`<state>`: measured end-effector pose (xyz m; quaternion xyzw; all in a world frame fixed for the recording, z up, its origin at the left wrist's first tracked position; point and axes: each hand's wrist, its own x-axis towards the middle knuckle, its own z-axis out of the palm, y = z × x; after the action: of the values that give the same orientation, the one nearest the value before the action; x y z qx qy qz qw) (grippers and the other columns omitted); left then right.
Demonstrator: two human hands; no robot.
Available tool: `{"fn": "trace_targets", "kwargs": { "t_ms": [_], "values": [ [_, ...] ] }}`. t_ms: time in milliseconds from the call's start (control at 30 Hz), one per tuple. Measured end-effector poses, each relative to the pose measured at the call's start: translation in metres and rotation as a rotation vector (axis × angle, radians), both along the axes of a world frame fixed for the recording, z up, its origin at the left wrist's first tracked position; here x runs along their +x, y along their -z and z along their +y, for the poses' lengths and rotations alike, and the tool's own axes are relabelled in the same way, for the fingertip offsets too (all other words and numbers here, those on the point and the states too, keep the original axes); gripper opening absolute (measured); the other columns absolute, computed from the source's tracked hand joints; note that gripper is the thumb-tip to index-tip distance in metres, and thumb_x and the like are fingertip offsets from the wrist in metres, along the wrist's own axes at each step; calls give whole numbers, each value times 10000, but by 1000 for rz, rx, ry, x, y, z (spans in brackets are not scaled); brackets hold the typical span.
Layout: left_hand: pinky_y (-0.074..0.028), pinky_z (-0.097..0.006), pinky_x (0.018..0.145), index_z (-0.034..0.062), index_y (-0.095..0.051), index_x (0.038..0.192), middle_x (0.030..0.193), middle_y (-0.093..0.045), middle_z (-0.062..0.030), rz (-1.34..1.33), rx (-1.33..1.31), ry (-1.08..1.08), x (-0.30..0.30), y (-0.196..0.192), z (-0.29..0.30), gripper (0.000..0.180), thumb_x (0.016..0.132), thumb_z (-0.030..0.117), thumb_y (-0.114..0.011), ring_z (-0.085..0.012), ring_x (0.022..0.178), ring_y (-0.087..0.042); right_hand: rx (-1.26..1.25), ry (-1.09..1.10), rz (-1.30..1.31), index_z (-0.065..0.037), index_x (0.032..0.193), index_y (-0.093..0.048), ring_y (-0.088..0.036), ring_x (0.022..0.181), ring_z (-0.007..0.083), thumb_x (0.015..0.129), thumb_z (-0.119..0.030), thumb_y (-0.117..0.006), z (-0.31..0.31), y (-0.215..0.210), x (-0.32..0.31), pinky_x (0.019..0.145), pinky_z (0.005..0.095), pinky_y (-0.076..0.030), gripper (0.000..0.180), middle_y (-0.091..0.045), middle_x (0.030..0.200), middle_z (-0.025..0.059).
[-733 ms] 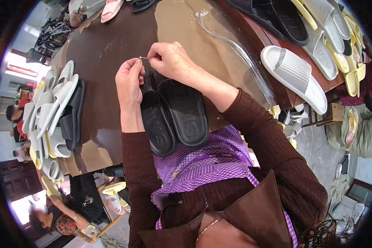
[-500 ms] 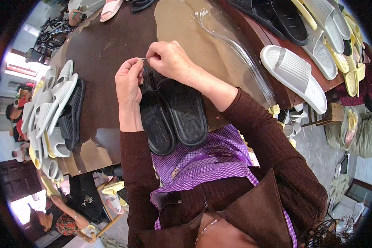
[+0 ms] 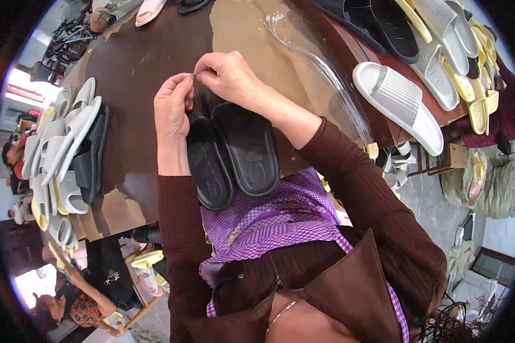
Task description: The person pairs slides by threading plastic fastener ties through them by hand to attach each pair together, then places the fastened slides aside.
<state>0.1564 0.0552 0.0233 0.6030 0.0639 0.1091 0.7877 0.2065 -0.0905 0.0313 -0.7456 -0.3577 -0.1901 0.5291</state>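
Observation:
A pair of black ribbed slide sandals (image 3: 252,154) lies side by side at the table's near edge, soles down, just above my lap. Over their far ends my left hand (image 3: 174,106) is closed in a pinch, thumb against forefinger. My right hand (image 3: 226,74) pinches close beside it, fingertips almost meeting the left ones. Whatever is between the fingertips is too small and fine to name. A bundle of thin clear plastic strands (image 3: 320,60) stretches along the table to the right of my hands.
Grey, black and yellow slides are piled at the left edge (image 3: 68,134) of the brown table (image 3: 134,80). More slides, one large grey slide (image 3: 397,100) among them, lie on a reddish surface at right. Another person (image 3: 88,306) handles slides at lower left.
Both hands stay pinched together over the sandals, and their fingertips have shifted only slightly. The whole view has moved a little, so everything sits somewhat further left.

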Motion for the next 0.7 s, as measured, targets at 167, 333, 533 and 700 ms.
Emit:
{"fn": "trace_targets", "kwargs": {
  "t_ms": [167, 333, 533, 700],
  "values": [
    [-392, -190, 474, 13, -585, 974, 822, -616, -42, -99, 8, -181, -13, -24, 14, 156, 833, 79, -584, -77, 564, -518, -35, 245, -410, -11, 769, -621, -613, 680, 261, 744, -89, -612, -23, -23, -4, 609, 326, -480, 83, -620, 741, 133],
    [-431, -208, 511, -8, -548, 1060, 900, -617, -77, -92, 87, -350, -18, -19, 73, 250, 828, 81, -578, -118, 638, -567, -285, -255, 243, -2, 867, -612, -612, 732, 307, 765, -208, -644, -64, -27, -71, 674, 377, -482, 232, -625, 758, 134],
    [-350, -199, 455, -35, -530, 1062, 715, -521, -22, 74, 31, -374, -14, 34, 81, 292, 785, 39, -584, -79, 547, -449, -646, -18, 350, 19, 938, -557, -587, 835, 380, 696, -404, -682, -40, -6, -89, 730, 445, -476, 504, -595, 881, 223],
    [-338, -183, 506, 8, -535, 1062, 790, -577, -20, 103, 201, -276, -27, 43, 82, 248, 828, 89, -535, -58, 614, -450, -610, 34, 263, 44, 891, -557, -603, 819, 364, 685, -417, -678, -7, 4, -73, 720, 434, -482, 519, -603, 841, 225]
  ]
}}
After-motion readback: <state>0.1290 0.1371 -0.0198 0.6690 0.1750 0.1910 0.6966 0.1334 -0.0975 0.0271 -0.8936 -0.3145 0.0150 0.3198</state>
